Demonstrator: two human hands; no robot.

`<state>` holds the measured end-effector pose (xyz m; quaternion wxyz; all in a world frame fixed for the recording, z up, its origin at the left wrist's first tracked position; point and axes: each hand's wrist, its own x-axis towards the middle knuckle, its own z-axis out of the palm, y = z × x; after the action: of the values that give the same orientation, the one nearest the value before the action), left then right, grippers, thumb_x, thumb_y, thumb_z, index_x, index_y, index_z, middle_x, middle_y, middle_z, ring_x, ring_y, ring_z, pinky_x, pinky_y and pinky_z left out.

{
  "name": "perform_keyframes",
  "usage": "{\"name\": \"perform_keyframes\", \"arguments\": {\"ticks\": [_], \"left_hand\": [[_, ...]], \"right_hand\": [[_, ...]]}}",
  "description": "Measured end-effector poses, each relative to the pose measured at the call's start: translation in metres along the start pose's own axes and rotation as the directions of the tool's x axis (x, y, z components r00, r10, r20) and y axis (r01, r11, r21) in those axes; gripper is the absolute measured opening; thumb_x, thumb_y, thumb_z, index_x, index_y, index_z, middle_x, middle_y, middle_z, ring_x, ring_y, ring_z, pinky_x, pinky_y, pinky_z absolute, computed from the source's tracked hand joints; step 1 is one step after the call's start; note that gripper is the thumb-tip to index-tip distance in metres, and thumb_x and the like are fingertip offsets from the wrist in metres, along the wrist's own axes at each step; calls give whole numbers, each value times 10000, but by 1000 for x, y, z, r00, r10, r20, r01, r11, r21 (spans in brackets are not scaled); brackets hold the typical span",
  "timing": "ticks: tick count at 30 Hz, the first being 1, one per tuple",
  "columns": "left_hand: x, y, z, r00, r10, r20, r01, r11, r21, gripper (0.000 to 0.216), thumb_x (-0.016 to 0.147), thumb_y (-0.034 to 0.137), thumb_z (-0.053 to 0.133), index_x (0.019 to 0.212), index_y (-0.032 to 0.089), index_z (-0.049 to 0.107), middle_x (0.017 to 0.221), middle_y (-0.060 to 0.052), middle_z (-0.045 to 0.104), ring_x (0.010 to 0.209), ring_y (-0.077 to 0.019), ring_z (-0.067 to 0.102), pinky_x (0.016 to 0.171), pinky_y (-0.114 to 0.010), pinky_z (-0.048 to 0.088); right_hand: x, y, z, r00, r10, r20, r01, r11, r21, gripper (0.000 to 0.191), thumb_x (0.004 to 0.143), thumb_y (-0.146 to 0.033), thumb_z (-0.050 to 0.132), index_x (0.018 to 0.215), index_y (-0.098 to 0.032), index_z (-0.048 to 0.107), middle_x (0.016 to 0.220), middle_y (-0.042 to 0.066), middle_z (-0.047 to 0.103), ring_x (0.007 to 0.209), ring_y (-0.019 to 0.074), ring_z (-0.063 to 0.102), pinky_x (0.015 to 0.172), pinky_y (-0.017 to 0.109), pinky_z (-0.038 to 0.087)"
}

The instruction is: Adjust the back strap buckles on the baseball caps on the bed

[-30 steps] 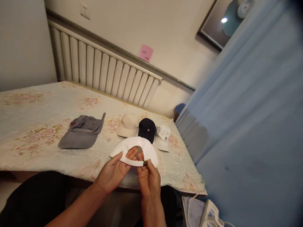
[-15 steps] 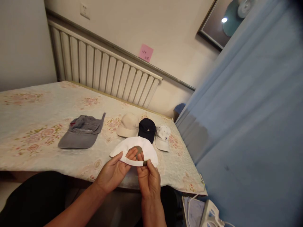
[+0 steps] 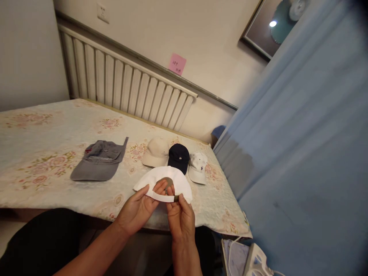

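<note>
Left hand (image 3: 137,211) and right hand (image 3: 181,218) both pinching white cap (image 3: 179,180), near flowery sheet (image 3: 89,195) edge. Three caps (image 3: 178,155) crowd behind; roomier leftward.

Both hands are on the white cap (image 3: 179,178) here, its back opening facing the wearer: left hand (image 3: 136,212) gripping one side of the strap (image 3: 162,198), right hand (image 3: 181,220) pinching the other, by the dark section. Just beyond, it's beige cap (image 3: 155,152), navy cap (image 3: 177,153), pale patterned cap (image 3: 197,165), lined up on the floral cover (image 3: 66,120)! Out left, well apart, lies the grey cap (image 3: 96,171), strap poking up. Radiator (image 3: 126,84) behind, blue curtain (image 3: 301,134) filling the right.
</note>
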<state>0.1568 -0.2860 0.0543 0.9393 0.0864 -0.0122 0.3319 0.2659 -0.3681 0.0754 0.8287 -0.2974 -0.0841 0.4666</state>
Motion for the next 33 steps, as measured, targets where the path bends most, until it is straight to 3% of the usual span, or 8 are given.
{"name": "perform_keyframes", "arguments": {"ticks": [12,23,28,33], "left_hand": [[-3,0,7,991,28,-132,-17,996,82,618,951,147,380,1502,62,112,1331,-192,562,1275,-255,482,1122,-430,350],[-3,1,6,994,3,-106,7,995,97,586,958,164,373,1505,131,165,1377,-145,535,1293,-228,471,1148,-409,298],[-7,0,3,989,-8,-147,31,987,157,535,946,230,418,1458,123,310,1306,-131,602,1280,-219,489,1149,-395,277],[-23,2,-10,997,2,-80,33,900,434,377,907,273,513,1267,176,563,1286,-107,616,1236,-247,526,1088,-404,342]], "right_hand": [[0,1,-2,1000,8,-6,-8,1000,4,401,676,-193,772,1040,-125,620,998,130,740,992,240,692,1021,467,445],[1,2,-2,999,14,-29,-13,1000,13,413,681,-181,759,1059,-121,605,977,125,742,1002,242,688,1014,469,453],[1,2,-2,999,13,-37,-12,1000,24,388,676,-166,762,1031,-124,612,984,121,743,998,242,690,1015,465,455],[1,1,-3,999,15,-34,-15,1000,6,405,668,-178,772,1037,-111,619,1003,129,740,986,240,695,1020,464,454]]}}
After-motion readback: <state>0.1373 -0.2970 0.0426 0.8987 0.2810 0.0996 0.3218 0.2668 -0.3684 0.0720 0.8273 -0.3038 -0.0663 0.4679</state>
